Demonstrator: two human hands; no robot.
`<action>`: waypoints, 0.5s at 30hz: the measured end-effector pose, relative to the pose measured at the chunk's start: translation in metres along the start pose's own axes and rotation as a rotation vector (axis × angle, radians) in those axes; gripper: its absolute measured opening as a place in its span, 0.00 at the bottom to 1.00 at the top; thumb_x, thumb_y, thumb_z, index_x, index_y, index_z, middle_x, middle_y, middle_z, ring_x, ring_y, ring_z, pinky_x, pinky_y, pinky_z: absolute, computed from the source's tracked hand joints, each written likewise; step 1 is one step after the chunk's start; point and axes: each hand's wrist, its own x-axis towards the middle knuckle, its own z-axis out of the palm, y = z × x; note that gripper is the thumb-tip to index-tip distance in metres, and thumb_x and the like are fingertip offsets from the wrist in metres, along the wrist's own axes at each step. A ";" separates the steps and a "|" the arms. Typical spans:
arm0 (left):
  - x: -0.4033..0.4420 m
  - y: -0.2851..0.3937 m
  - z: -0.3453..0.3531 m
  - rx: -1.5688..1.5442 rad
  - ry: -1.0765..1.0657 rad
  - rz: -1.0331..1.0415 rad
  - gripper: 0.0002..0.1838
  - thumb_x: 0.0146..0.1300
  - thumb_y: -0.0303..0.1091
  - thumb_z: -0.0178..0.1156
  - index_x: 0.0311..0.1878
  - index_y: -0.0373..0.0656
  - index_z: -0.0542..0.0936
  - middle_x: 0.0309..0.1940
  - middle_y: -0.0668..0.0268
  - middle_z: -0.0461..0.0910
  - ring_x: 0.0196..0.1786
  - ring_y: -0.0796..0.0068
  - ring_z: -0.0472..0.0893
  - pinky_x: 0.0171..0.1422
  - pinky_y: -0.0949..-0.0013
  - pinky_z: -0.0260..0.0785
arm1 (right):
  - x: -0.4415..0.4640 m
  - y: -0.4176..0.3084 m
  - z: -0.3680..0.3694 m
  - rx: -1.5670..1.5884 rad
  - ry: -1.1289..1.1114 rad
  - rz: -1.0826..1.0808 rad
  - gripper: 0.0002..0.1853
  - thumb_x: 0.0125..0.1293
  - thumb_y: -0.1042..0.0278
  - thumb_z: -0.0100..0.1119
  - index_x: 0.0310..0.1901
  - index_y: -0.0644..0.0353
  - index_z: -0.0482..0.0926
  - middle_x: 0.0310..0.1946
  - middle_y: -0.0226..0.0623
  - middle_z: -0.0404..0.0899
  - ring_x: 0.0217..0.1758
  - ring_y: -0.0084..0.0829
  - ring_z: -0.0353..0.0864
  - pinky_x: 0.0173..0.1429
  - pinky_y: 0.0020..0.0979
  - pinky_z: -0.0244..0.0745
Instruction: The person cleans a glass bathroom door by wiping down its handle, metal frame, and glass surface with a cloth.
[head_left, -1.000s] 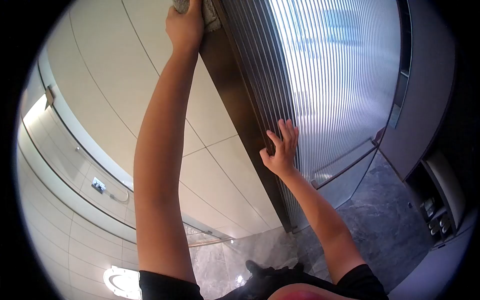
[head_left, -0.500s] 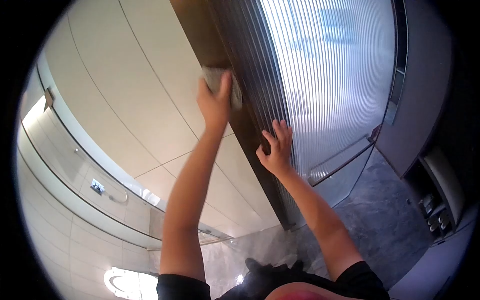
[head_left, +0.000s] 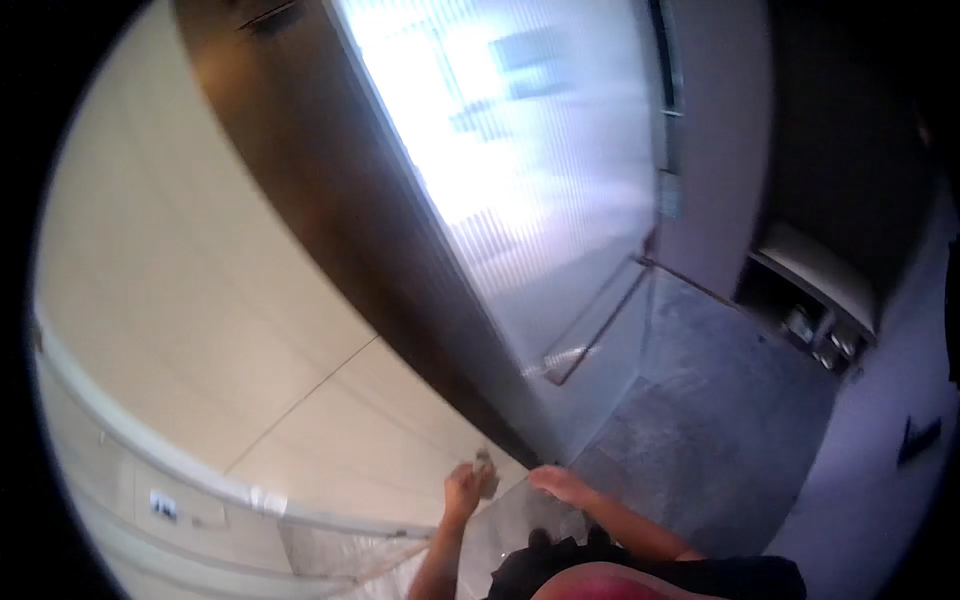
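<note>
My left hand (head_left: 462, 492) is closed on a bunched, pale greyish cloth (head_left: 487, 478), low in the view beside the cream wall panel (head_left: 300, 440). To its right, my right hand (head_left: 562, 486) is near the lower end of a tall dark brown door frame (head_left: 400, 290). Its fingers look stretched out and hold nothing, though motion blurs them; whether they touch the frame I cannot tell. A ribbed glass panel (head_left: 560, 210) with bright light behind it stands to the right of the frame.
Grey marble-look floor (head_left: 700, 400) spreads on the right. A bench with a pale cushion (head_left: 820, 275) has shoes (head_left: 835, 350) beneath it. A wall fitting (head_left: 162, 505) is at the lower left. My own feet (head_left: 540, 537) show below my hands.
Both hands have moved down from high beside the dark frame to near its foot, the left still with the cloth. The camera view has shifted, and the frame now appears farther left.
</note>
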 end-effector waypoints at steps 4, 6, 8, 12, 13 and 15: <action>-0.032 0.011 0.023 0.007 -0.088 -0.194 0.16 0.62 0.42 0.67 0.32 0.36 0.83 0.28 0.55 0.83 0.31 0.63 0.82 0.39 0.60 0.73 | -0.004 0.034 0.018 0.384 0.037 0.027 0.23 0.73 0.47 0.54 0.61 0.52 0.77 0.52 0.27 0.82 0.57 0.25 0.78 0.60 0.33 0.70; -0.044 0.006 0.033 0.073 -0.262 -0.088 0.15 0.63 0.42 0.65 0.33 0.37 0.84 0.32 0.54 0.84 0.34 0.58 0.84 0.41 0.58 0.74 | -0.008 0.036 0.016 0.329 0.059 0.048 0.23 0.73 0.46 0.53 0.60 0.52 0.78 0.55 0.28 0.81 0.59 0.26 0.76 0.61 0.33 0.69; -0.036 0.010 0.039 0.340 -0.487 0.079 0.15 0.61 0.44 0.67 0.37 0.39 0.85 0.35 0.53 0.85 0.37 0.54 0.85 0.42 0.58 0.75 | 0.003 0.049 0.018 0.291 0.107 -0.013 0.23 0.74 0.47 0.53 0.60 0.54 0.80 0.58 0.30 0.80 0.60 0.27 0.76 0.62 0.33 0.69; -0.028 0.088 0.006 0.129 -0.744 0.459 0.14 0.60 0.44 0.68 0.42 0.44 0.86 0.38 0.55 0.86 0.39 0.52 0.85 0.43 0.58 0.76 | -0.027 0.017 0.035 -0.055 0.067 -0.131 0.22 0.73 0.51 0.56 0.59 0.58 0.80 0.52 0.32 0.83 0.53 0.27 0.79 0.59 0.35 0.73; -0.029 0.097 -0.001 0.041 -0.780 0.514 0.14 0.60 0.43 0.68 0.43 0.44 0.86 0.38 0.56 0.86 0.39 0.52 0.84 0.43 0.57 0.76 | -0.034 0.016 0.037 -0.113 0.084 -0.157 0.21 0.73 0.52 0.57 0.58 0.59 0.81 0.50 0.33 0.84 0.51 0.27 0.80 0.57 0.35 0.74; -0.031 0.066 -0.006 0.064 -0.822 0.471 0.13 0.60 0.41 0.67 0.43 0.44 0.86 0.39 0.57 0.86 0.39 0.53 0.85 0.43 0.57 0.75 | -0.033 0.025 0.046 -0.217 0.116 -0.193 0.19 0.73 0.56 0.58 0.56 0.60 0.82 0.46 0.35 0.85 0.47 0.27 0.82 0.53 0.34 0.76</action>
